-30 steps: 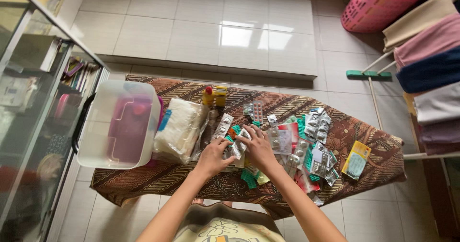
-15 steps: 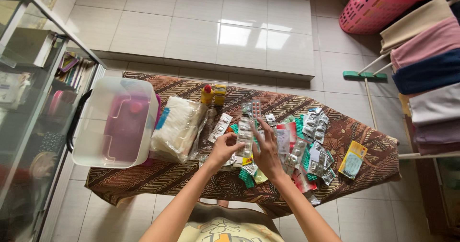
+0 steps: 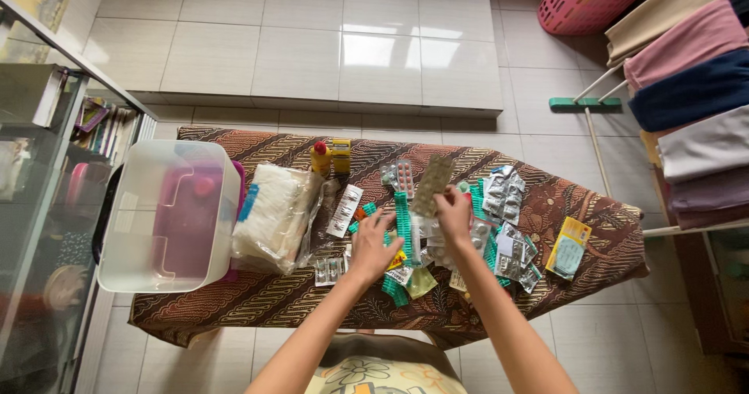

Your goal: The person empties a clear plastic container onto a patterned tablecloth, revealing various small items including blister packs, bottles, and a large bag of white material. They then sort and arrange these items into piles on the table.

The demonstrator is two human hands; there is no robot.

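My right hand (image 3: 455,214) holds up a silver blister strip of pills (image 3: 432,185) above the pile. My left hand (image 3: 373,246) rests with spread fingers on the heap of blister packs (image 3: 437,238), next to a green blister strip (image 3: 402,224). The packs lie scattered over a brown batik-covered board (image 3: 234,300). More silver strips (image 3: 503,195) lie to the right, and a pink-and-silver strip (image 3: 404,178) sits just behind the hands.
A translucent plastic box (image 3: 168,214) with a pink item inside stands at the left. Beside it lies a clear bag of white gauze (image 3: 273,214). Small yellow bottles (image 3: 330,156) stand at the back. A yellow sachet (image 3: 568,247) lies far right. A glass cabinet (image 3: 39,207) flanks the left; folded cloths (image 3: 686,105) hang right.
My right hand has lifted a silver blister strip up and away from the pile. My left hand let go of the strip it held and dropped onto the heap.
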